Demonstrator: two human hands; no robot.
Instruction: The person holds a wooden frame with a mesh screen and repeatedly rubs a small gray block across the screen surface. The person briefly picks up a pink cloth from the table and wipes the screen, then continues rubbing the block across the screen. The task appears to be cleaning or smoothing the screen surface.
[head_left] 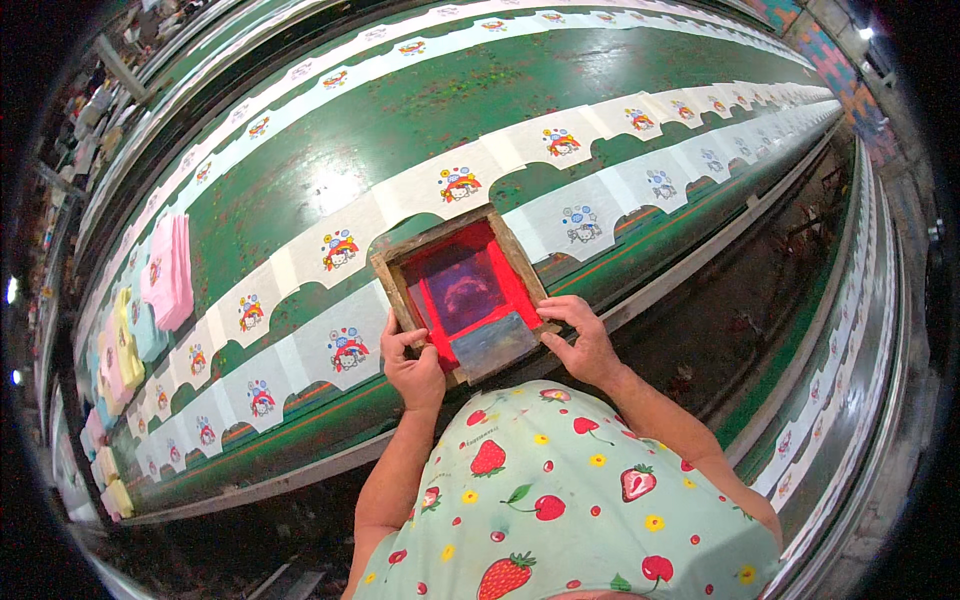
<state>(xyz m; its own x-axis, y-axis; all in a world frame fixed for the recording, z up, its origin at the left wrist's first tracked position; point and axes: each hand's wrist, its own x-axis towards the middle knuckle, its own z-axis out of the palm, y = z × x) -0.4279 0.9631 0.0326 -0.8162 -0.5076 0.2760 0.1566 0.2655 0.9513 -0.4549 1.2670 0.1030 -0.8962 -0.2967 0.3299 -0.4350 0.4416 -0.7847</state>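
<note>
A wooden-framed printing screen (422,243), red inside with a purple middle and a grey strip along its near side, lies over the nearer row of white fabric pieces (554,232) on the green table (333,142). My left hand (413,365) grips the frame's left near corner, and my right hand (578,338) grips its right near corner. Beside the frame, printed pieces (349,349) carry small colourful cartoon motifs; those just to the right show mostly blue and grey prints. A second printed row (461,185) runs behind the frame.
Stacks of pink, blue and yellow fabric pieces (170,290) sit at the table's left. Further rows of printed pieces (411,47) run along the far side. A metal rail (641,298) edges the table near me, and another long table with pieces (822,375) stands at the right.
</note>
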